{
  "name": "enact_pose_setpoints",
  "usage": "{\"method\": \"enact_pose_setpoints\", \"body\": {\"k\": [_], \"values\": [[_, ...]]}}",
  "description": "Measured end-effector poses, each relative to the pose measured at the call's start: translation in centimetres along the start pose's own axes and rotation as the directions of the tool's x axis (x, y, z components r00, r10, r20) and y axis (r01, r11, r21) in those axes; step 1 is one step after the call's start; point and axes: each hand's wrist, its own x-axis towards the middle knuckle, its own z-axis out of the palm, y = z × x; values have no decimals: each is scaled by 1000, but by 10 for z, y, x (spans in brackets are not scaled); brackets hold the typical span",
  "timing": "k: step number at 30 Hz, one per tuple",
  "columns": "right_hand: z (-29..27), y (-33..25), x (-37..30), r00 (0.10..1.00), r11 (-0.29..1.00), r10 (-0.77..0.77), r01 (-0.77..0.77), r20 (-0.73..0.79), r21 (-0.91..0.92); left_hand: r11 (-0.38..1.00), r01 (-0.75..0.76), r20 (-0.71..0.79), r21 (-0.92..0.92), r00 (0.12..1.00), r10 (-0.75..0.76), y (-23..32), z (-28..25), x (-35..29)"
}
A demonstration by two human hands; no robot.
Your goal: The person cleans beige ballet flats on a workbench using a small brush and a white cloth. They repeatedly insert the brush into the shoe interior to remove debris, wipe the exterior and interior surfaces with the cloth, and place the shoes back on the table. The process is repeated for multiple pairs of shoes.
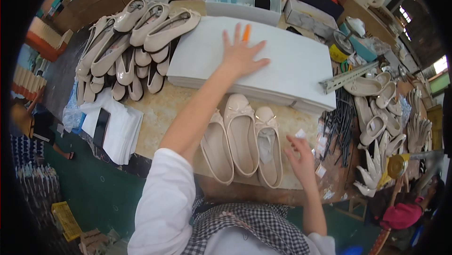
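Observation:
My left hand (241,59) lies with fingers spread on a thick stack of white paper sheets (292,64). A small orange piece (246,33) shows at one of its fingers; whether it is worn or lies beneath, I cannot tell. Three beige ballet flats stand side by side in front of the stack: a left one (220,160), a middle one (244,153) and a right one (268,160) with whitish stuffing inside. My right hand (301,160) hovers just right of them, fingers loosely bent and apart. A small white tag (300,134) sits by its fingertips.
Beige flats (136,33) are heaped at the back left. A phone (101,127) rests on white sheets (123,135). To the right lie dark strips (340,123), a slotted metal bar (348,78) and more shoes (376,109). Behind stands a white bin (244,10). Another person (405,212) is at lower right.

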Motion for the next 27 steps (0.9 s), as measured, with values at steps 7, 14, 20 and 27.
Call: {"method": "enact_pose_setpoints", "body": {"k": [7, 14, 20, 27], "values": [[-8, -16, -25, 981, 893, 171, -115, -91, 436, 960, 33, -34, -279, 998, -44, 27, 6, -15], [-1, -11, -25, 863, -255, 316, -324, 395, 911, 456, -126, 99, -881, 894, 437, 143, -139, -139], [-12, -52, 4, 886, 833, 1, -257, 464, 489, 711, 36, 55, -702, 998, 4, 98, -106, -193], [37, -67, 24, 979, 967, 125, -157, 164, 201, -512, 330, 579, -793, 669, -465, 94, -76, -189]]}}
